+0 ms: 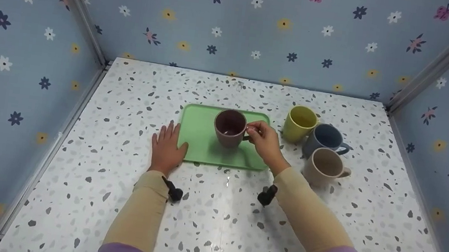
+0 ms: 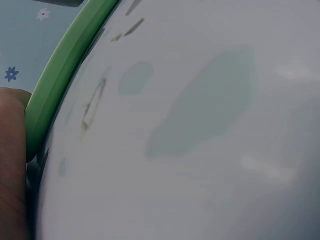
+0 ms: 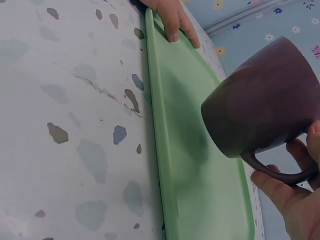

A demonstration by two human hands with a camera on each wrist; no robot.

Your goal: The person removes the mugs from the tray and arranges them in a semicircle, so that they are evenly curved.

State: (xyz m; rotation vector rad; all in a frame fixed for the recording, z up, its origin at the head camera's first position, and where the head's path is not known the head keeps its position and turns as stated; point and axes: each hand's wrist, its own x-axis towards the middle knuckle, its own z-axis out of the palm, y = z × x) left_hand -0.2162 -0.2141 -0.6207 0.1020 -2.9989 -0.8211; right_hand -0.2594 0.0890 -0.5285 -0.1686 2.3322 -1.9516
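Note:
A dark mauve mug (image 1: pixel 229 131) hangs over the green tray (image 1: pixel 200 110), its shadow falling on the tray below. My right hand (image 1: pixel 264 141) pinches the mug by its handle (image 3: pixel 280 173), and in the right wrist view a gap shows between the mug's base and the tray. My left hand (image 1: pixel 167 149) lies with straight, spread fingers at the tray's left edge. Its thumb reaches over the rim at the near left corner. In the left wrist view, part of this hand (image 2: pixel 12 165) shows beside the green rim (image 2: pixel 65 65).
To the right of the tray, a yellow mug (image 1: pixel 298 128), a blue-grey mug (image 1: pixel 312 143) and a beige mug (image 1: pixel 316 171) stand upright, close together. The speckled white table (image 1: pixel 203 226) is bounded by flowered walls (image 1: pixel 237 25) at the back and both sides.

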